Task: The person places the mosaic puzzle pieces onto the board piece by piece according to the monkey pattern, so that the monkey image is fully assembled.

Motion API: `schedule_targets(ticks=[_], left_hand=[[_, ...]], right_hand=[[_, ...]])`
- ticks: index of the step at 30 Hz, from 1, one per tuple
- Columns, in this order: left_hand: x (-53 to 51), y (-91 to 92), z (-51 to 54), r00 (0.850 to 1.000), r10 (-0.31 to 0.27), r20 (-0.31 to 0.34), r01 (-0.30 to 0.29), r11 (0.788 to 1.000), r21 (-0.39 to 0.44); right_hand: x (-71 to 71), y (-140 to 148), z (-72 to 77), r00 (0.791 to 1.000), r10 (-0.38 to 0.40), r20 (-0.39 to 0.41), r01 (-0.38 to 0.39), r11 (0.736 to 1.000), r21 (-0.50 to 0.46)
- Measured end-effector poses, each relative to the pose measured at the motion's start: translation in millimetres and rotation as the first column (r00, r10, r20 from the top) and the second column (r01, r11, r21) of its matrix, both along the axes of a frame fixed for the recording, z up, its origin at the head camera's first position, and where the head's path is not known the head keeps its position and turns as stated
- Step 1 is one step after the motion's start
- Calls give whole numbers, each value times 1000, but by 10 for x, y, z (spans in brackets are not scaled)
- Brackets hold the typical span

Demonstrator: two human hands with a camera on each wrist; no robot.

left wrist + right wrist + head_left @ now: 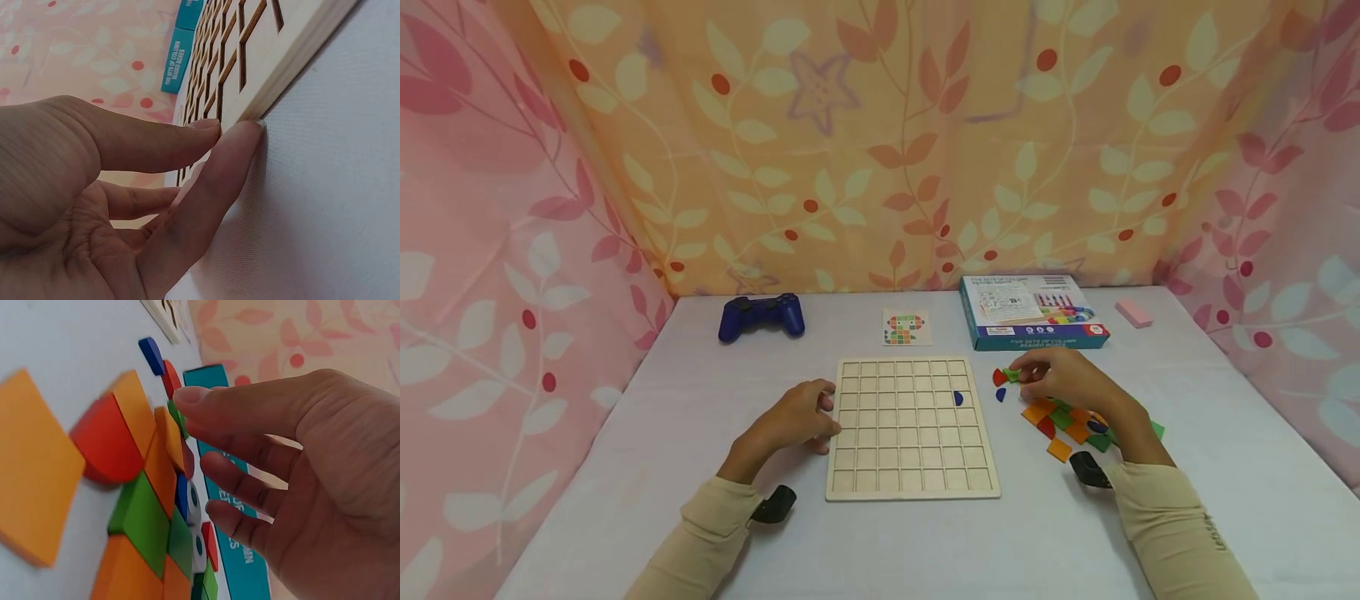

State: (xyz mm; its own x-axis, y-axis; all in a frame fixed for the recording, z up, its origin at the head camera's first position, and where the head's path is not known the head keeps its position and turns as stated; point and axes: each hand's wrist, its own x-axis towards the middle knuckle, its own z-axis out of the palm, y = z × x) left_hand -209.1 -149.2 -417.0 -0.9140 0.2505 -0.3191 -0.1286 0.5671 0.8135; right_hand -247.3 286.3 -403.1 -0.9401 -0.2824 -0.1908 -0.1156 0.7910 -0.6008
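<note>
Patterned cloth is enclosing a white desk (pixel 647 425).
Behind it, an orange-yellow curtain (pixel 917 192) is displaying pale leaves, reddish sprigs, red dots and a purple star outline, while pink leafy cloths are hanging along the left side (pixel 482 250) and the right side (pixel 1292 208). Soft light is falling across everything.

My grid board (pixel 908 437) lay on the table (pixel 910 550), centrally before me. One piece (pixel 958 398) sat on it, near the right edge. My left hand (pixel 797 417) was at the board's left edge. To the board's right, just beside its far half: a few loose pieces (pixel 1001 395), my right hand (pixel 1063 375) at them. Nearer me and further right: the main pile (pixel 1078 431). Behind the board, left to right: game controller (pixel 762 317), card (pixel 907 327), box (pixel 1037 312), small block (pixel 1133 313). Curtain (pixel 880 167) behind all.
</note>
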Motion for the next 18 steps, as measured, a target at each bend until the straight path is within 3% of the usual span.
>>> schedule_targets(ticks=[10,18], left_hand=[[-5,-16,-21,1000,-5,-9,5,1000,6],[2,-10,-7,1000,-5,-14,5,1000,4]], right_hand=[[-17,129,-15,999,-38,32,37,999,30],[-9,89,-12,999,3,40,-4,1000,20]])
